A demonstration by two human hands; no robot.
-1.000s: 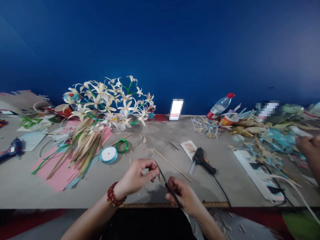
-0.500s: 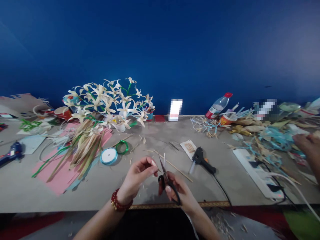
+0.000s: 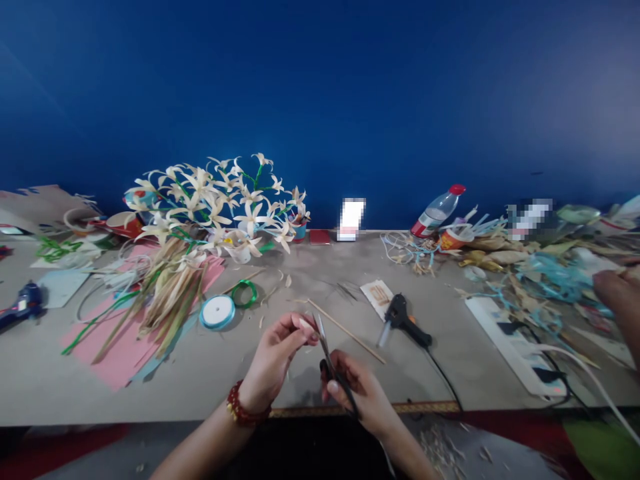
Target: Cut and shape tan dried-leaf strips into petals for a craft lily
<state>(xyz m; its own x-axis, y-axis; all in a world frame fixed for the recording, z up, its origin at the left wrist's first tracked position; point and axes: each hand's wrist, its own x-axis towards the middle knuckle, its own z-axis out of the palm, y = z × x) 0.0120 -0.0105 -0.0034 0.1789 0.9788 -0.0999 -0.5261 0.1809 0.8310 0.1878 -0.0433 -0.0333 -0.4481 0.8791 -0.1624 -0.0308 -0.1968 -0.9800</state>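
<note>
Scissors [image 3: 330, 363] have swung their blades nearly together since half a second ago, and now they rise close against the fingertips of the left hand [image 3: 277, 353]. Right hand [image 3: 357, 387] has its grip clamped on the handles, below the blades and over the near part of the tabletop [image 3: 300, 273]. On the left, thumb and fingers are together at the tips; whatever sits between them is too small to tell. A thin stick [image 3: 350, 333] lies just beyond the blades, running diagonally. Right of it, there's the black glue gun [image 3: 410, 325], just beside a white packet [image 3: 377, 297], then the power strip [image 3: 515, 350]. Over to the left, the blue-rimmed spool [image 3: 218, 311] sits beside a green ribbon roll [image 3: 245, 294], with white flowers [image 3: 220, 200] standing behind. Another person's hand [image 3: 620, 297] reaches in at the far right, near blue plastic [image 3: 555, 277].
</note>
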